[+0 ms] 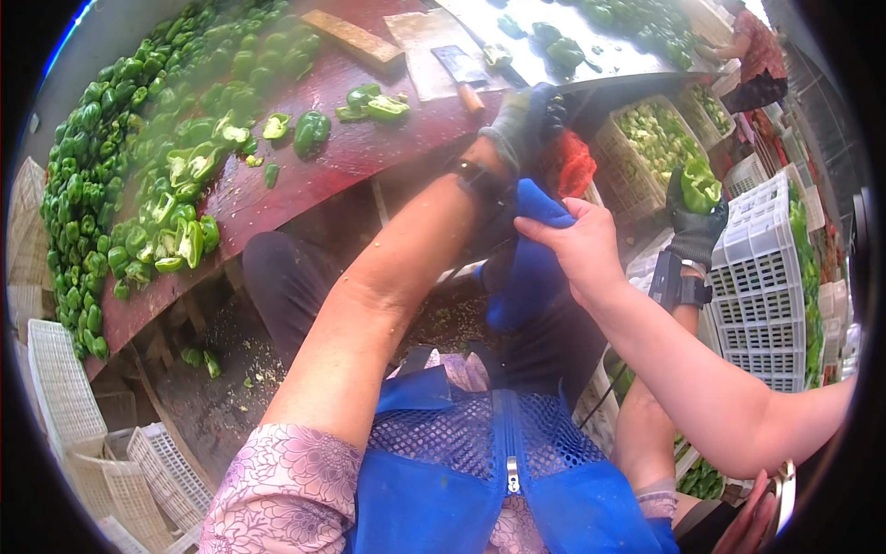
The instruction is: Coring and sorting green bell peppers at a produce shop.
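My left hand [529, 121], in a grey knitted glove with dark fingers, is at the table's front edge, by the handle of a knife [471, 98]. Its fingers look curled, and whether anything is in them is hidden. A red mesh bag [576, 165] hangs just below it. Off to the right, my right hand [694, 225] in a dark glove holds a cut green bell pepper [700, 185]. Between my arms, another person's bare hand [585, 235] pinches the blue cloth [543, 204] of my vest.
Green bell peppers [83, 201] are heaped on the red table [304, 176], with cut halves [187, 239] nearer me. A wooden block [353, 38] lies behind. White crates [754, 270] stand at right, others [166, 471] at lower left. A co-worker [754, 59] is at upper right.
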`<state>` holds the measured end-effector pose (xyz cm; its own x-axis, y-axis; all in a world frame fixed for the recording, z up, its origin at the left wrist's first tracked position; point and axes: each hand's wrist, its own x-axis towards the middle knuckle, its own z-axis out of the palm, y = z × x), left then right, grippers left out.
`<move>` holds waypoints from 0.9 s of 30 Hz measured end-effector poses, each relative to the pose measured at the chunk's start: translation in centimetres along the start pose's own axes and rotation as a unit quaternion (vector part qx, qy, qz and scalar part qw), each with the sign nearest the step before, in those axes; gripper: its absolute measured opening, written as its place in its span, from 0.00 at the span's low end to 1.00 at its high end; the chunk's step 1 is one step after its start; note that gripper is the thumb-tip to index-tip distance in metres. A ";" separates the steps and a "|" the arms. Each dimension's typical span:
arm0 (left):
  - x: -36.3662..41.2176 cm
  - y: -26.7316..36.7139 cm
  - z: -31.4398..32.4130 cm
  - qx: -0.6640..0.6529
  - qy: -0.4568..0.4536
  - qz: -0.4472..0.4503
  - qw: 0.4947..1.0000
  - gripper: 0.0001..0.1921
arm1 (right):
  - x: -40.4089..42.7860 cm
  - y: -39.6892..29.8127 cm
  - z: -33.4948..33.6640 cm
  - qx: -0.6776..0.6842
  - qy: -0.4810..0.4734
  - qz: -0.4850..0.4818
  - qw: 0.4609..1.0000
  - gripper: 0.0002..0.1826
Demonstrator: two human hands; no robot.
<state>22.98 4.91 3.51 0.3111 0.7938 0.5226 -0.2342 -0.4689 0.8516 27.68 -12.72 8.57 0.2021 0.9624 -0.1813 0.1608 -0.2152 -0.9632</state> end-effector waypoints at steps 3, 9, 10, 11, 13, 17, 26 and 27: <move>0.1 0.5 -0.1 0.218 -0.077 0.052 0.972 0.05 | 0.1 0.0 0.0 0.049 0.019 0.036 0.998 0.10; 0.5 -4.9 -0.3 0.378 -0.102 0.213 0.895 0.12 | -0.3 -1.6 -1.9 0.052 -0.042 0.082 0.994 0.11; 0.1 -3.7 0.1 0.375 -0.106 0.212 0.896 0.12 | -1.4 -2.2 -3.1 0.123 -0.035 0.138 0.982 0.13; -0.3 -0.8 0.9 0.330 -0.105 0.128 0.929 0.16 | -2.9 -2.8 -4.7 0.192 -0.021 0.190 0.963 0.14; -0.7 1.0 0.7 0.291 -0.093 0.041 0.951 0.21 | -6.8 -5.4 -7.4 0.199 -0.039 0.231 0.952 0.15; -0.5 3.2 3.0 0.127 -0.078 0.028 0.988 0.19 | -14.6 -8.4 -13.7 0.298 0.238 0.074 0.921 0.18; -2.2 1.7 -3.7 0.295 -0.193 0.153 0.923 0.16 | 6.8 6.9 -9.7 0.630 0.106 -0.098 0.763 0.32; -2.8 1.5 -4.0 0.427 -0.242 0.148 0.858 0.17 | 6.5 7.6 -8.8 0.632 0.092 -0.103 0.763 0.31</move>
<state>18.08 3.57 3.17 0.7489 0.4340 0.5009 0.3281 -0.8994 0.2888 38.75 -9.57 1.85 0.4489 0.8900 -0.0806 -0.8286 0.3807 -0.4105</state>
